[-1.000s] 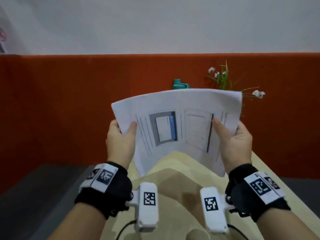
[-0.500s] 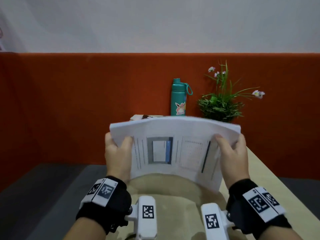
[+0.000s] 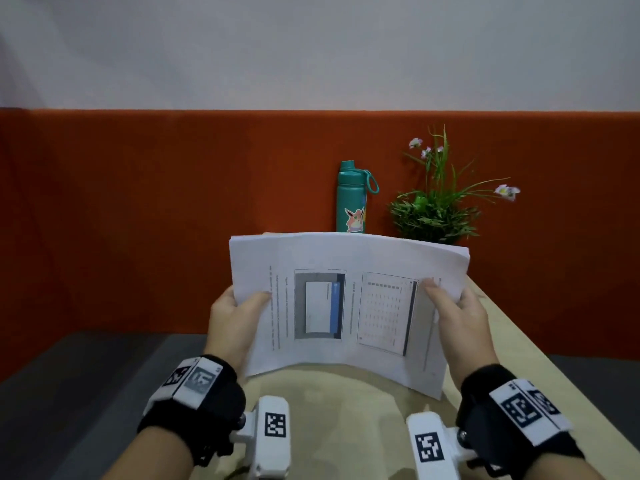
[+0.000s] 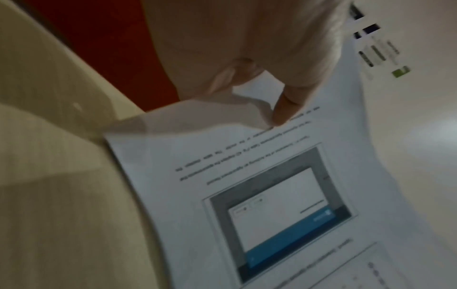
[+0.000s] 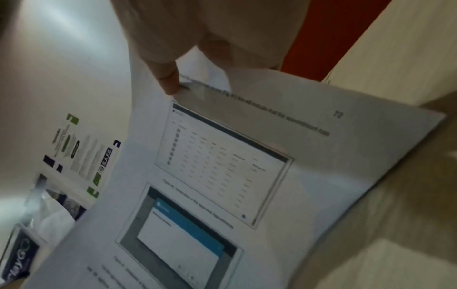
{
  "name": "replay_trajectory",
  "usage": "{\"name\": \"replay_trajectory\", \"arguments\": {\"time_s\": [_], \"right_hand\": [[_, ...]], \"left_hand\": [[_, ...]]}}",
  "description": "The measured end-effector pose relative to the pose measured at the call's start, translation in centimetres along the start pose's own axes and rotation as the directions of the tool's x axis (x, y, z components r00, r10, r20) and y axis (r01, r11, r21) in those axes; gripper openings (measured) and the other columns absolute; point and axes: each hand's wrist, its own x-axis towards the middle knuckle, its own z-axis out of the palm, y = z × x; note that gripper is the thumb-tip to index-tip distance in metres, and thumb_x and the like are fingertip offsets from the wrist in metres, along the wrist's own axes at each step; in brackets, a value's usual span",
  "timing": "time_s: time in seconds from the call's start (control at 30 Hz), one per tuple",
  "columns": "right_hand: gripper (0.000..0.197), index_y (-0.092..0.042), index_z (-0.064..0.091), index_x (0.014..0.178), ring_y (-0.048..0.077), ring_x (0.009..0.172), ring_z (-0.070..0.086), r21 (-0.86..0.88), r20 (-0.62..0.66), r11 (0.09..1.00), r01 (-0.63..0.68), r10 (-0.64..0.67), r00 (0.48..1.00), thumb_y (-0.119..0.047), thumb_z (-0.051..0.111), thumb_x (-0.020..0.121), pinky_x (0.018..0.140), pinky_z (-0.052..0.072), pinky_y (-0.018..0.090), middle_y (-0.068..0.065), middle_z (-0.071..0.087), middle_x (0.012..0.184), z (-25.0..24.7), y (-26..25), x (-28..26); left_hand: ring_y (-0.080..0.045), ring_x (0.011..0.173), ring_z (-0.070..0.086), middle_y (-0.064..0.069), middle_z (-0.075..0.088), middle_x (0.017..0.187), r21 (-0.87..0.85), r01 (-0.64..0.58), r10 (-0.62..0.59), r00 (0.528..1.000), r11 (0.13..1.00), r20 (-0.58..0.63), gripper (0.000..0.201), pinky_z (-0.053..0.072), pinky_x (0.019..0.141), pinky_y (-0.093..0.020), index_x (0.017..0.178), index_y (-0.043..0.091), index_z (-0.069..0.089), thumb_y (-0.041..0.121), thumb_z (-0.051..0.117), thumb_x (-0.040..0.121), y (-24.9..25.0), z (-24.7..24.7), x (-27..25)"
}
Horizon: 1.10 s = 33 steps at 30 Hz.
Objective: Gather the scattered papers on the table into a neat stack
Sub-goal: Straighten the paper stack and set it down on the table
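I hold a stack of white printed papers (image 3: 349,303) upright over the light wooden table (image 3: 332,403), bowed toward me, its lower edge at or just above the tabletop. My left hand (image 3: 233,315) grips the stack's left edge, thumb on the front page. My right hand (image 3: 457,313) grips the right edge the same way. In the left wrist view the thumb (image 4: 287,105) presses the top sheet of the papers (image 4: 259,185). The right wrist view shows my thumb (image 5: 168,78) on the papers (image 5: 222,176), page number 72 visible.
A teal water bottle (image 3: 352,199) and a potted green plant with small flowers (image 3: 436,206) stand at the table's far end against the orange partition (image 3: 173,220). The table's left edge drops to a dark grey floor (image 3: 86,368).
The stack was raised high, hiding the bottle and plant, a second ago. Both hands have brought it down toward the table, and its sheets now look more even.
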Motion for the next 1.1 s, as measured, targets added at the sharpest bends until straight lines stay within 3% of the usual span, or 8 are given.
{"name": "replay_trajectory", "arguments": {"time_s": [0.27,0.33,0.4,0.47,0.57,0.8,0.93,1.1], "right_hand": [[0.018,-0.02,0.06,0.111,0.011,0.093,0.063,-0.059,0.041,0.998,-0.011,0.013,0.999,-0.019,0.056,0.093,0.066,0.047,0.024,-0.007,0.067,0.099,-1.1,0.6,-0.2],[0.016,-0.023,0.06,0.107,0.014,0.094,0.064,-0.091,0.046,0.996,0.015,-0.011,0.999,-0.017,0.056,0.093,0.074,0.052,0.032,-0.007,0.068,0.099,-1.3,0.2,0.1],[0.01,-0.027,0.058,0.098,0.017,0.094,0.065,-0.154,0.067,0.983,0.102,-0.092,0.993,-0.019,0.058,0.092,0.079,0.054,0.039,-0.005,0.068,0.098,-1.1,-1.4,0.5],[0.008,-0.027,0.057,0.093,0.012,0.088,0.064,-0.222,0.121,0.951,0.217,-0.194,0.974,-0.02,0.059,0.091,0.069,0.052,0.031,-0.008,0.066,0.092,-0.4,-3.7,0.7],[0.007,-0.019,0.058,0.098,0.007,0.083,0.062,-0.314,0.248,0.868,0.384,-0.316,0.916,-0.018,0.059,0.092,0.061,0.047,0.023,-0.01,0.064,0.088,1.2,-7.7,0.6],[0.031,-0.028,0.052,0.111,0.017,0.11,0.049,-0.723,0.255,0.496,0.481,-0.456,0.853,-0.045,0.058,0.086,0.099,0.029,0.041,-0.011,0.053,0.108,1.8,-13.0,0.1],[0.076,-0.028,0.035,0.136,0.019,0.126,0.042,-0.493,-0.124,0.829,0.264,-0.367,0.922,-0.055,0.068,0.072,0.108,0.03,0.043,-0.002,0.044,0.134,-0.1,-10.9,0.0],[0.03,-0.025,0.054,0.119,0.016,0.106,0.064,-0.029,0.139,0.99,0.137,-0.132,0.981,-0.029,0.06,0.089,0.093,0.051,0.04,-0.004,0.067,0.115,1.5,-7.9,0.5]], "left_hand": [[-0.02,0.094,0.066,-0.008,0.068,0.113,0.107,0.098,-0.107,0.99,0.989,0.088,0.023,0.049,0.068,-0.03,0.114,0.015,0.058,0.019,0.057,0.092,-1.2,-1.3,-0.3],[-0.02,0.102,0.059,-0.007,0.058,0.122,0.26,-0.059,0.087,0.992,0.964,-0.095,0.035,0.048,0.077,-0.033,0.118,0.015,0.05,0.02,0.064,0.086,-0.4,-1.4,0.2],[-0.025,0.118,0.049,-0.007,0.047,0.129,0.572,-0.298,0.487,0.848,0.764,-0.21,0.056,0.04,0.099,-0.041,0.127,0.016,0.044,0.024,0.07,0.078,2.4,-0.9,-0.2],[-0.023,0.128,0.039,-0.006,0.042,0.137,0.742,-0.513,0.734,0.678,0.431,0.043,0.071,0.027,0.109,-0.043,0.136,0.017,0.039,0.032,0.072,0.075,5.4,0.7,-1.3],[-0.019,0.137,0.026,0.0,0.032,0.147,0.793,-0.592,0.662,0.654,0.147,0.366,0.088,0.015,0.113,-0.042,0.147,0.023,0.023,0.049,0.066,0.075,8.3,3.8,-1.9],[-0.014,0.089,0.064,0.014,0.063,0.086,0.441,-0.594,0.515,0.804,0.673,0.297,0.012,0.054,0.073,-0.025,0.096,0.022,0.062,0.027,0.067,0.087,8.5,4.4,-0.1],[-0.016,0.092,0.071,0.004,0.073,0.099,0.181,-0.486,0.472,0.874,0.855,0.116,0.016,0.058,0.084,-0.041,0.104,0.018,0.066,0.019,0.065,0.088,7.4,2.8,-0.1],[-0.016,0.095,0.072,0.003,0.073,0.104,0.007,-0.387,0.385,0.917,0.922,0.107,0.016,0.057,0.087,-0.042,0.103,0.022,0.064,0.014,0.064,0.089,5.9,3.4,-1.3]]}}
